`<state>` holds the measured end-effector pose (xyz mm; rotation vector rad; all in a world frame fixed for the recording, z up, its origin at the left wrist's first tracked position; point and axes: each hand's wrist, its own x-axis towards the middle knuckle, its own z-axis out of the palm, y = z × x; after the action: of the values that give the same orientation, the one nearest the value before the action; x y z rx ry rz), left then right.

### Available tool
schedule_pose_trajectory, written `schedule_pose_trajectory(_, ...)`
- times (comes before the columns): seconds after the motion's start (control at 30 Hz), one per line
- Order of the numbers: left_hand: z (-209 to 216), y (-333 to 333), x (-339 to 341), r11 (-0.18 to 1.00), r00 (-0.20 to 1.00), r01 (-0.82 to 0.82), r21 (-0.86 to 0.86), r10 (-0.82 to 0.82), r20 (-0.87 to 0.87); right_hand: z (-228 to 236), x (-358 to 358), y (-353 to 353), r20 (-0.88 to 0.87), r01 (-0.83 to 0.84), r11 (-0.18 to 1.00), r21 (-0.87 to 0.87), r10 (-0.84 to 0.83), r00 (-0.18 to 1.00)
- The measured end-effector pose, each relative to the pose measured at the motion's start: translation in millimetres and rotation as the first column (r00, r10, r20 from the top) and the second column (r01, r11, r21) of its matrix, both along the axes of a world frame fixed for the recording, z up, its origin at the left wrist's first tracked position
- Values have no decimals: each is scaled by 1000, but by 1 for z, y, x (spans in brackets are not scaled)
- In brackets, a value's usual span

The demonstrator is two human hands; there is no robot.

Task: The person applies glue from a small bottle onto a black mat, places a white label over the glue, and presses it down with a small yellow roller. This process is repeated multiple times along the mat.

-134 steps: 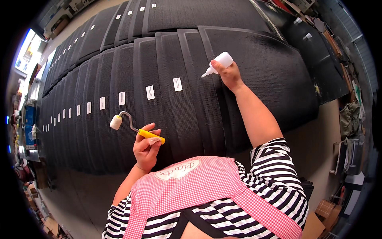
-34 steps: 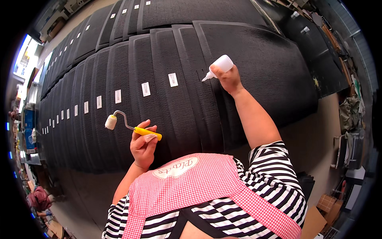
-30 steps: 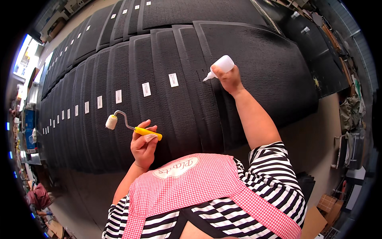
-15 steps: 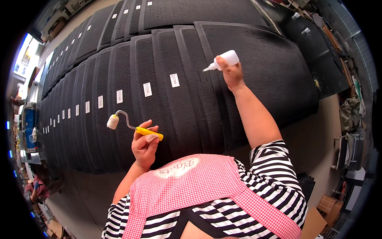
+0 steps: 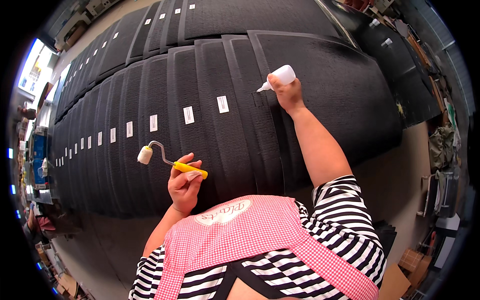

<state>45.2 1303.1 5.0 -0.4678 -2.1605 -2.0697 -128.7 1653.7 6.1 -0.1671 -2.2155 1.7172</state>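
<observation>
My left hand (image 5: 184, 186) is closed round the yellow handle of a small paint roller (image 5: 191, 170), with something pale and crumpled between the fingers. The roller's white sleeve (image 5: 145, 155) points up to the left, above the black mats. In my right hand (image 5: 289, 95) is a white squeeze bottle (image 5: 284, 76), tilted so its nozzle points down to the left. The nozzle tip is at or just above a black ribbed mat (image 5: 250, 145), beside a faint rectangular outline (image 5: 258, 99). A white label (image 5: 222, 104) lies on the neighbouring mat to the left.
Overlapping black mats spread leftward, several with a white label (image 5: 153, 123). A second row of mats (image 5: 260, 17) lies behind. A large mat (image 5: 325, 90) extends to the right. Cardboard boxes (image 5: 411, 260) stand at lower right; a person (image 5: 37, 222) is at the far left.
The bottle's nozzle has shifted slightly along the outline, which now shows more fully. My left hand still holds the roller in much the same place. The view has shifted a little.
</observation>
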Motion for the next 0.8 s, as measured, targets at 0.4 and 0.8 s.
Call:
schedule_pose_trajectory(0.4, 18, -13, 1, 1000, 996, 0, 23, 2, -84, -22, -21, 6, -167, -224, 899, -376, 172, 971)
schedule_pose_trajectory(0.8, 4, -3, 4, 994, 998, 45, 97, -40, -51, -62, -20, 45, -113, -150, 959, -240, 126, 986)
